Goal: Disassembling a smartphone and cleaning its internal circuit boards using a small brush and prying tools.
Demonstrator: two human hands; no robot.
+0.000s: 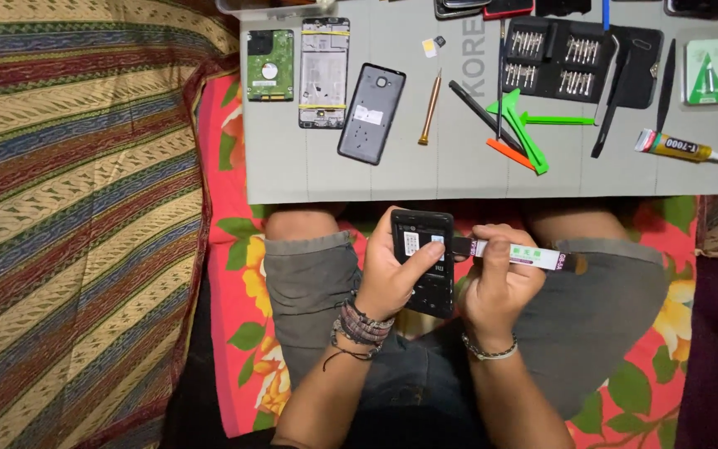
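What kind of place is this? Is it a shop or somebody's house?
Probably a home spot for fixing phones: the person sits on a flowered red cloth with a grey work mat holding a black case of screwdriver bits and a grey phone back cover.

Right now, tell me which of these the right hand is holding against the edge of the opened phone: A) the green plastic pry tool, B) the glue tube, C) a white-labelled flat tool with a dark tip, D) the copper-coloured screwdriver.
C: the right hand grips a white-labelled flat tool whose dark tip meets the opened phone held in the left hand; the other three lie on the grey mat.
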